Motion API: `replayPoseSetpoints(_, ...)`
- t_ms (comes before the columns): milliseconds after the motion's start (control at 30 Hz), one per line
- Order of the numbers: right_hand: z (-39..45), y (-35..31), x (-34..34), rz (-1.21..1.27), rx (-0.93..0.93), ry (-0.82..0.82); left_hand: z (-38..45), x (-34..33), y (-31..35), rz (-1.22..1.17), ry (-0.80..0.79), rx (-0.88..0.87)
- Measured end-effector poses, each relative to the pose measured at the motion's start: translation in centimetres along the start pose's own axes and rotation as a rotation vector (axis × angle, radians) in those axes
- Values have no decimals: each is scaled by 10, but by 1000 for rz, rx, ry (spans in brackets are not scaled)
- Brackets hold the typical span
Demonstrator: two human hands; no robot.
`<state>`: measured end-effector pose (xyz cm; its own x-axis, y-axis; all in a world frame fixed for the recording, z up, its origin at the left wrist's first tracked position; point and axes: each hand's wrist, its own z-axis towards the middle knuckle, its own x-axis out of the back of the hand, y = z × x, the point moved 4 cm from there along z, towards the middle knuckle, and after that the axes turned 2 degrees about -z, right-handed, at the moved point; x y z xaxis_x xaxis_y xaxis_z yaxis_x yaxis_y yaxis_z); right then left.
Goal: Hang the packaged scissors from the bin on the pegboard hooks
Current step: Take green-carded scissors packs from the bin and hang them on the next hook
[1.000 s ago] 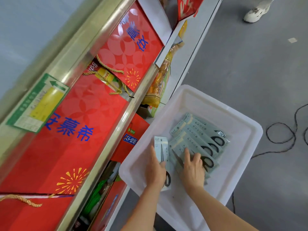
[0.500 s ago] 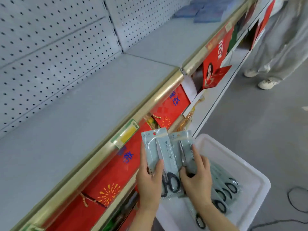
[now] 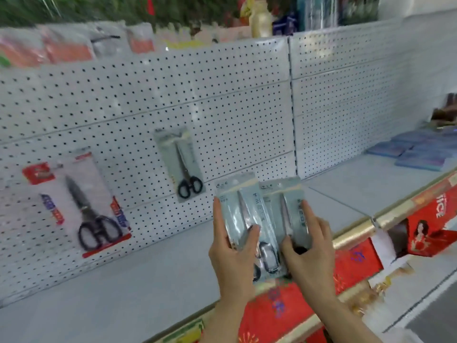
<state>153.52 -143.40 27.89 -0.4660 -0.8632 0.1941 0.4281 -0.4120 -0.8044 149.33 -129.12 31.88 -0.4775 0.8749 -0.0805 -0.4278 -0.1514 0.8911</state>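
Note:
My left hand (image 3: 232, 253) grips a pale blue packaged pair of scissors (image 3: 235, 201), held upright in front of the white pegboard (image 3: 222, 100). My right hand (image 3: 309, 248) grips a second, like packet (image 3: 294, 196) that overlaps the first on its right. Both packets are below and right of a matching packet of scissors (image 3: 180, 162) that hangs on the pegboard. A larger packet of black-handled scissors (image 3: 81, 206) hangs further left. The bin is out of view.
A grey shelf (image 3: 148, 273) runs under the pegboard, edged with a gold strip (image 3: 356, 233). Red gift boxes (image 3: 356, 263) stand below it. Blue flat packs (image 3: 420, 152) lie on the shelf at the right. Blurred goods hang along the top.
Both hands lifted the two packets out of the white bin up in front of the pegboard. My view swung from the bin and floor up to the pegboard.

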Motion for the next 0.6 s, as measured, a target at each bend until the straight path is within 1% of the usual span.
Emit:
replayPoseSetpoints(100,7,-26,-10,58,15,-19,19,23,19,59,80,-95)
replayPoseSetpoints(167,11,-36,-14,86,20,-25,32,34,28,137,97,-159)
replayPoseSetpoints(267,18,-45,-16,110,7,-27,52,43,40,169,125,-208)
replayPoseSetpoints(400,26,-54,-16,139,18,-35,82,44,46,116,145,-191)
replayPoseSetpoints(600,34,-66,-22,196,77,-79,118,46,38,164,182,-186)
